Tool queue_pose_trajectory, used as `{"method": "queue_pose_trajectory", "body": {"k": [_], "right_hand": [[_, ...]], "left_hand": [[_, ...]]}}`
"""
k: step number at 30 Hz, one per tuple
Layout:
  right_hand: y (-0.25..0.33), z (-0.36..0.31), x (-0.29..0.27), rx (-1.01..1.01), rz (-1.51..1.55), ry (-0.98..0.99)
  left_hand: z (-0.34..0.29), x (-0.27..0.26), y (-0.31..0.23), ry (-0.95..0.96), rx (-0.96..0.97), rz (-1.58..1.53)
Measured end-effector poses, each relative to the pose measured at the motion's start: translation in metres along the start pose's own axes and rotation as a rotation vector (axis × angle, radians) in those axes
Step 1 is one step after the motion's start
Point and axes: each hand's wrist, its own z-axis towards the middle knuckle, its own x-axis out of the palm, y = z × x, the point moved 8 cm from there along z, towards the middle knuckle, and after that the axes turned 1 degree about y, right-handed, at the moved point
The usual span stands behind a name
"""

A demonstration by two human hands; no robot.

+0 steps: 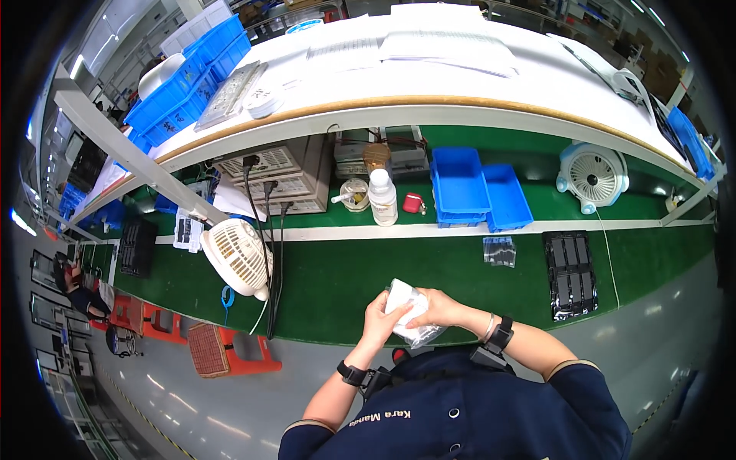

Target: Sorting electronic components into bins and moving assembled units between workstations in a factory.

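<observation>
Close to the bench's front edge, both my hands grip a white object (404, 297) in a clear plastic bag (422, 336); its exact kind I cannot make out. My left hand (376, 317) closes on its left side, with the thumb across the front. From the right, my right hand (442, 308) pinches it with curled fingers. The bag's loose, crinkled end hangs below the hands. Beyond them on the green bench top (337, 280) lies a group of small dark packets (499, 251). A black compartmented tray (570, 274) rests to the right.
A beige fan (237, 258) and black cables (277, 253) stand left. Along the back are a white bottle (382, 201), a glass jar (355, 195), a red case (413, 202), blue bins (462, 184) and a white fan (593, 178). Overhead runs a shelf (429, 105). Another person (79, 295) is far left.
</observation>
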Motion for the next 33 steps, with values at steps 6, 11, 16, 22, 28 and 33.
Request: {"method": "queue_pose_trajectory", "body": {"k": [6, 11, 16, 22, 28, 33], "right_hand": [[-0.011, 0.012, -0.005, 0.082, 0.260, 0.029], [-0.005, 0.026, -0.023, 0.054, 0.537, -0.162], [-0.028, 0.039, -0.002, -0.008, 0.351, -0.147], [-0.022, 0.028, -0.039, 0.029, 0.303, -0.335], [-0.006, 0.038, -0.039, 0.002, 0.484, -0.414], [-0.023, 0.040, -0.041, -0.047, 0.376, -0.575]], "left_hand": [[0.012, -0.003, 0.003, -0.077, 0.027, -0.024], [0.015, 0.001, 0.018, -0.111, -0.181, -0.419], [0.018, 0.018, 0.045, 0.004, -0.325, -0.597], [0.026, -0.011, 0.030, -0.205, -0.083, -0.333], [0.034, 0.018, 0.023, -0.074, 0.014, 0.232], [0.042, 0.018, 0.024, 0.011, -0.051, 0.478]]}}
